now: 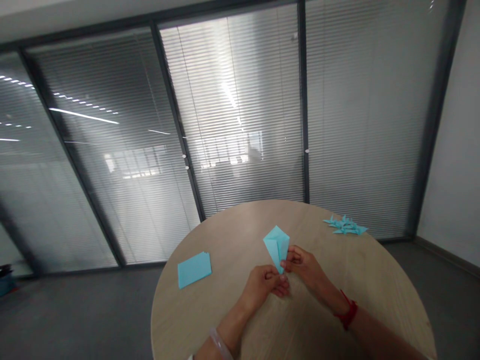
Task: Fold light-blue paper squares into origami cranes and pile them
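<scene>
A light blue sheet of origami paper (276,242), folded to a kite shape with a centre seam, is held up over the round table (240,225). Its wide end points away from me and its narrow tip comes down between my hands. My left hand (267,281) pinches that lower tip. On the paper's lower right edge, the fingers of my right hand (303,265) are closed. The tip itself is partly hidden behind my fingers.
A stack of blue paper sheets (194,270) lies on the table to the left. Several folded blue paper cranes (345,226) are heaped near the far right edge. Glass panels with blinds (240,125) stand behind the table.
</scene>
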The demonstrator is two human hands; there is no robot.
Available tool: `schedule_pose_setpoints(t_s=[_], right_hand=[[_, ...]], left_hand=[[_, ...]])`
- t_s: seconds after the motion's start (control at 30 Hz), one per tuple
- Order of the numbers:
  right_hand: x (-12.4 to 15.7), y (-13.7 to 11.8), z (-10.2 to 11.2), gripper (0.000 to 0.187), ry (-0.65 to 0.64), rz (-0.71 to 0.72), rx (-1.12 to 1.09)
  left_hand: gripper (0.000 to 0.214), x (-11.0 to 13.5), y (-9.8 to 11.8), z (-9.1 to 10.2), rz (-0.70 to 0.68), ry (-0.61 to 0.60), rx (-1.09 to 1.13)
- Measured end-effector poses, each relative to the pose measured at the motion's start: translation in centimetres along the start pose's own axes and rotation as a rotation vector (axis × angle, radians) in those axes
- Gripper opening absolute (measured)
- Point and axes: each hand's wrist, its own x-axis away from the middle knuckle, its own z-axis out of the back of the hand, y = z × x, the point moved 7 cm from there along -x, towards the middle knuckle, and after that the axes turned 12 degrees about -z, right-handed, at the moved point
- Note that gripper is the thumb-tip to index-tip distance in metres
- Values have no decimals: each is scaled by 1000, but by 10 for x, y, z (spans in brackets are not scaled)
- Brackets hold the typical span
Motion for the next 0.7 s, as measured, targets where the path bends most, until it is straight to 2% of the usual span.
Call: schedule_pose_setpoints(t_s=[0.4,0.7], right_hand=[[-1,1,-1,32,6,12,-2],[1,3,-5,30,-17,1,8]], left_hand=[[37,0,3,4,-35,46,-107],[40,-1,4,3,-45,81,-85]])
